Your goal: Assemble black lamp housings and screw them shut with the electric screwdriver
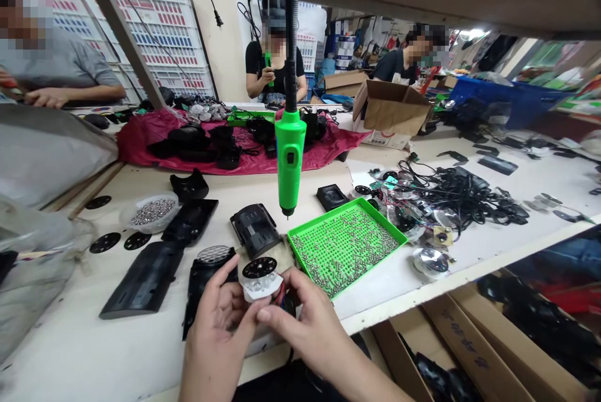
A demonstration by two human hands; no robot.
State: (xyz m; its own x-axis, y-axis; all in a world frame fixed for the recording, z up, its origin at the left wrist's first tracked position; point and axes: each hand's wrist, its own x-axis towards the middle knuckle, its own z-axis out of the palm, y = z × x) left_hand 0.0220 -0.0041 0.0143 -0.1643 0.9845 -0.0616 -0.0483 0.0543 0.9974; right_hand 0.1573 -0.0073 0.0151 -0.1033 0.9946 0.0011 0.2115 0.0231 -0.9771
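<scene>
A small round assembly (pixel 256 285) with a white and clear body and a black perforated disc on top is in front of me. My left hand (pixel 225 317) curls around its left side, thumb at the lower edge. My right hand (pixel 307 314) grips its right side, where coloured wires come out; the two thumbs meet in front. Behind it lies a black plastic housing (pixel 255 228). Another black housing with a round grille (pixel 215 256) is partly hidden by my left hand. A green electric screwdriver (pixel 290 161) hangs tip down above the table.
To the right is a green tray (pixel 397 236) of screws. A bowl (pixel 136 223) of small metal parts, loose black discs (pixel 104 242) and a black cover (pixel 143 280) lie left. Tangled black cables (pixel 469 195) cover the right side. Several co-workers sit beyond the table.
</scene>
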